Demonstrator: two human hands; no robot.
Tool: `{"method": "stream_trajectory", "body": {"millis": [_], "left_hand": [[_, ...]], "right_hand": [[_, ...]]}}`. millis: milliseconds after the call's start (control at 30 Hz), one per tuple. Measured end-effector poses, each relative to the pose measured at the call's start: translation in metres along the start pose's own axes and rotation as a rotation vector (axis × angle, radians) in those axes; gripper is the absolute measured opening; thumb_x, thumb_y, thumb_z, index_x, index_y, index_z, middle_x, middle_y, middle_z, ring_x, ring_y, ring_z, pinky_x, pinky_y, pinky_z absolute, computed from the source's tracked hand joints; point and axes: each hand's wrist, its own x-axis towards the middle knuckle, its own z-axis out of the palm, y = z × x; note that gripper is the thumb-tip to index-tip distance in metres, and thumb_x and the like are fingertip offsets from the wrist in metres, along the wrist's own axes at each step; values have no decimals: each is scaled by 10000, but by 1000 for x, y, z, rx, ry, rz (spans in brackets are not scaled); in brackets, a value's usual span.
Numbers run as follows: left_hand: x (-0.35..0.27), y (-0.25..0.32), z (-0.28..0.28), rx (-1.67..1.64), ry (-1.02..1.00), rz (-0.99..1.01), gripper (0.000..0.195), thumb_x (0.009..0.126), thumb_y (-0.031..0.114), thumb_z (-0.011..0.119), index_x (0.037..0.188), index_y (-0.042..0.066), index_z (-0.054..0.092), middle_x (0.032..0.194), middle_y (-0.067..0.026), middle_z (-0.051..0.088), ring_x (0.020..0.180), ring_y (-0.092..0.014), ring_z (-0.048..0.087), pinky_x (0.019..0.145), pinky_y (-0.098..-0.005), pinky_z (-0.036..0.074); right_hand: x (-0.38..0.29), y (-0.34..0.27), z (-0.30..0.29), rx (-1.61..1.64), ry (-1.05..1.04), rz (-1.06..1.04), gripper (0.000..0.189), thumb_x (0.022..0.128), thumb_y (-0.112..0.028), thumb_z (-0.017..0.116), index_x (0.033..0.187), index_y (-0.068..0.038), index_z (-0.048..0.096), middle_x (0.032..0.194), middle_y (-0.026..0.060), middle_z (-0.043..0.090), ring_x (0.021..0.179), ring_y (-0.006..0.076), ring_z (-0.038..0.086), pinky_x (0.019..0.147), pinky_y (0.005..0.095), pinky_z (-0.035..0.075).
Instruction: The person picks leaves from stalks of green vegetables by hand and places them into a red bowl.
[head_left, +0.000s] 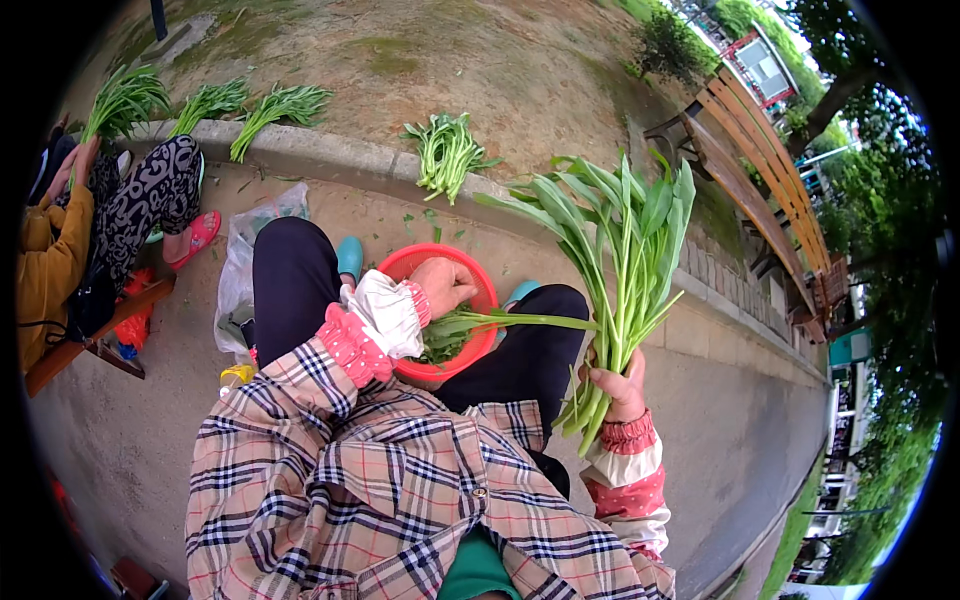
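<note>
My right hand (624, 386) grips a bunch of leafy green stems (619, 277), which look like water spinach, around their lower ends. The leaves fan out upward, past my right knee. One separate stalk (525, 320) stretches sideways from the basket toward that bunch. Over the red plastic basket (486, 274) between my knees is my left hand (444, 286), its fingers curled with the tips close together. Whether anything sits between those fingertips is hidden. Torn green leaves (442, 346) lie inside the basket, partly covered by my left wrist and sleeve.
A bundle of greens (448, 154) rests on the concrete curb (337, 154), with more bundles (277, 112) farther left. A clear plastic bag (259, 225) lies beside my left leg. At left sits another person holding greens (124, 101). A wooden bench (757, 172) stands at right.
</note>
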Motion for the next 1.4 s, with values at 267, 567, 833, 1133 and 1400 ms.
{"method": "stream_trajectory", "body": {"millis": [267, 567, 833, 1133, 1400], "left_hand": [[23, 77, -24, -1013, -138, -64, 283, 897, 171, 580, 1136, 20, 590, 947, -72, 657, 706, -92, 601, 652, -232, 506], [42, 104, -24, -1265, -278, -196, 266, 912, 250, 581, 1085, 48, 589, 917, -69, 645, 694, -93, 602, 630, -236, 518], [38, 97, -26, -1159, -235, -155, 181, 866, 101, 626, 1037, 40, 619, 865, -40, 660, 685, -78, 610, 603, -218, 536], [29, 80, -31, -595, -132, -18, 154, 849, 59, 617, 969, -33, 648, 748, -45, 654, 646, -119, 615, 569, -242, 503], [25, 79, -41, 271, 169, 577, 117, 808, 54, 609, 865, -40, 648, 743, -22, 656, 636, -77, 581, 557, -250, 462]], "right_hand": [[-1, -4, 6, 198, -187, 29, 785, 592, -91, 686, 1302, 36, 377, 855, 63, 505, 704, 162, 507, 599, 297, 467], [-1, 6, 3, 206, -175, 30, 754, 579, -114, 669, 1267, 28, 396, 844, 63, 493, 681, 166, 498, 585, 300, 455], [-7, 9, 7, 170, -139, 88, 748, 565, -124, 669, 1252, 28, 415, 867, 65, 506, 698, 158, 507, 602, 290, 471], [-5, 17, -1, 119, -139, 120, 626, 559, -130, 695, 1124, 12, 465, 846, 70, 521, 678, 162, 521, 585, 290, 480], [-5, 9, 15, 152, -125, 134, 591, 567, -109, 687, 1106, 12, 477, 855, 71, 525, 684, 164, 526, 593, 290, 483]]}}
